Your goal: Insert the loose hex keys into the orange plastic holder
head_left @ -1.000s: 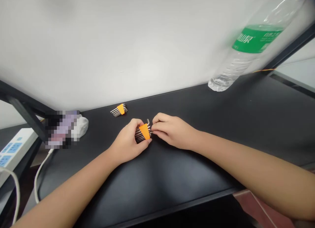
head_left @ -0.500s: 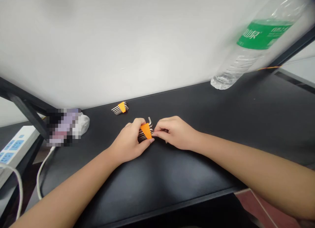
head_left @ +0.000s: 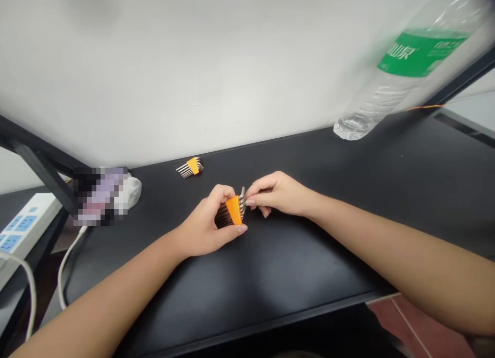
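Observation:
My left hand [head_left: 204,226] is shut around a set of hex keys with an orange holder [head_left: 233,210], its steel keys fanned toward the palm. My right hand [head_left: 280,195] meets the set from the right, with its thumb and fingertips pinching the bent key ends [head_left: 242,199]. Part of the set is hidden by my fingers. Farther back, a second hex key set with an orange holder [head_left: 192,166] lies on the black table [head_left: 294,265], untouched and apart from both hands.
A clear water bottle with a green label [head_left: 398,77] stands at the back right of the table. A pixelated object with a white lump [head_left: 106,195] sits at the back left. Beyond the table's left side are a white power strip [head_left: 23,229] and a white cable [head_left: 64,275].
My right hand has risen slightly and shifted onto the bent key ends. The held set has turned a little in my left hand, and the view has shifted slightly.

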